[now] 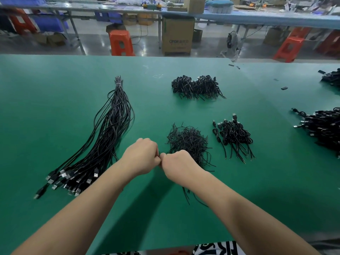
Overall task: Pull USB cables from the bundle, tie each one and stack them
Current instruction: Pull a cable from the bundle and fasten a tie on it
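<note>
Both hands, left hand and right hand, knuckles touching mid-bench, fingers curled pinching a thin black tie, cable bundle left.

On the table, the long cable bundle is lying toward the left edge, its plugs nearest the front edge. The pile of ties is sitting right of it, with a stack of tied cables just beside that. Another stack is lying behind them, and further heaps are crowding the right edge.
</note>
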### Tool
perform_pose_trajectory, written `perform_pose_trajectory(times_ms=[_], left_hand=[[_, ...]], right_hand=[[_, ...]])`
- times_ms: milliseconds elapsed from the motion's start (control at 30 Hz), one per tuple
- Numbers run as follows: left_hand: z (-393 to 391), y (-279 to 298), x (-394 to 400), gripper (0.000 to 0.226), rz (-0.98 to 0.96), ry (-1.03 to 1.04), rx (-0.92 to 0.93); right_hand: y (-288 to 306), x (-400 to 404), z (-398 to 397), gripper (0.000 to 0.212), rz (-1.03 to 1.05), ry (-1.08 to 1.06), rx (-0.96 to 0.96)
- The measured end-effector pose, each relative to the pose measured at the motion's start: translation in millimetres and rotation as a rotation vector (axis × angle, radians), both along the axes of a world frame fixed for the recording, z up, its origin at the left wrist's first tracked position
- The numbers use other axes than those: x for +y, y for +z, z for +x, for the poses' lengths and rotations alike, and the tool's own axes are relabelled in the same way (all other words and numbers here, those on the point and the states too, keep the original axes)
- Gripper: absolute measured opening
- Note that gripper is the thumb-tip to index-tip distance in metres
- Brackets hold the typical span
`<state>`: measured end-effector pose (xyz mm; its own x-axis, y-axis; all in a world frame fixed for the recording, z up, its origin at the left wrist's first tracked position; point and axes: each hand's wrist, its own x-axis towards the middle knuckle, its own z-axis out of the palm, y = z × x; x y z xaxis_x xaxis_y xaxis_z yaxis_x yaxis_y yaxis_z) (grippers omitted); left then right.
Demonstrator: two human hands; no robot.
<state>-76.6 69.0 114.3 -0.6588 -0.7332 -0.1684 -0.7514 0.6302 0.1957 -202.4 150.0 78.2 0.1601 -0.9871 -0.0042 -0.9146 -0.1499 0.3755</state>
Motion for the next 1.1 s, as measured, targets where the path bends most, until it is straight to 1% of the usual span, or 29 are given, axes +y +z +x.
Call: perform_pose_trajectory(times_ms=[33,67,100,200,233,267,333,367,400,433,467,500,533,600,633,700,767,867,967,1100], left_hand=[[0.1,-0.2,0.5,0.023,-0.025,-0.005,-0.011],[0.6,-0.3,1.0,0.023,-0.045,-0.008,-0.022],[1.4,-0.1,1.6,0.022,-0.058,-0.007,-0.028],[5.6,-0.3,0.8,0.018,-0.041,0.037,0.028],[8.6,-0.4,-0.6,0.015,-0.026,0.078,0.069],[12.1,-0.6,-3.3,0.013,-0.010,0.125,0.120],[20.4,-2.5,-11.6,0.012,0.048,0.218,0.243],[24.8,-4.2,-16.5,0.012,0.100,0.263,0.316],[28.4,-6.3,-20.5,0.013,0.172,0.314,0.401],[30.7,-8.4,-22.9,0.014,0.267,0.373,0.497],[31.5,-10.1,-23.8,0.015,0.373,0.431,0.596],[31.1,-11.4,-23.1,0.016,0.467,0.478,0.676],[29.7,-12.3,-21.4,0.016,0.539,0.500,0.725],[24.4,-14.1,-15.5,0.017,0.625,0.477,0.751],[21.4,-14.6,-12.0,0.017,0.642,0.450,0.745],[17.1,-15.5,-6.2,0.017,0.638,0.396,0.730],[15.8,-17.2,-4.0,0.016,0.610,0.356,0.720],[16.9,-19.4,-4.5,0.015,0.557,0.294,0.688],[16.2,-18.7,-1.4,0.014,0.369,0.195,0.619],[17.3,-13.9,8.2,0.010,0.113,0.013,0.615]], right_hand=[[-3.7,-1.8,-2.5,0.029,-0.012,0.009,-0.031],[-7.7,-5.9,-4.1,0.021,-0.007,-0.003,-0.112],[-10.5,-10.9,-4.4,0.016,0.041,-0.050,-0.226],[-0.1,-15.2,-7.7,0.031,0.152,-0.219,-0.660],[3.9,-15.2,-12.3,0.036,0.216,-0.266,-0.848],[8.5,-15.3,-17.7,0.043,0.294,-0.313,-1.079],[16.6,-12.9,-30.0,0.055,0.379,-0.401,-1.623],[20.3,-11.1,-35.1,0.057,0.356,-0.436,-1.885],[21.0,-9.6,-38.7,0.059,0.299,-0.451,-2.104],[19.2,-8.3,-40.0,0.064,0.239,-0.455,-2.239],[15.8,-7.0,-38.6,0.067,0.196,-0.447,-2.276],[11.4,-6.2,-34.0,0.064,0.168,-0.428,-2.235],[5.4,-5.6,-28.2,0.056,0.141,-0.397,-2.155],[-5.0,-6.5,-18.2,0.030,0.065,-0.329,-2.014],[-7.4,-7.7,-14.7,0.024,0.023,-0.314,-1.969],[-9.1,-11.1,-11.3,0.020,-0.049,-0.334,-1.890],[-7.9,-12.9,-10.6,0.019,-0.072,-0.369,-1.846],[-7.1,-12.7,-12.3,0.016,-0.037,-0.367,-1.807],[-7.2,-12.6,-14.2,0.018,-0.047,-0.387,-1.736],[-6.6,-14.1,-13.4,0.015,-0.061,-0.404,-1.773]])
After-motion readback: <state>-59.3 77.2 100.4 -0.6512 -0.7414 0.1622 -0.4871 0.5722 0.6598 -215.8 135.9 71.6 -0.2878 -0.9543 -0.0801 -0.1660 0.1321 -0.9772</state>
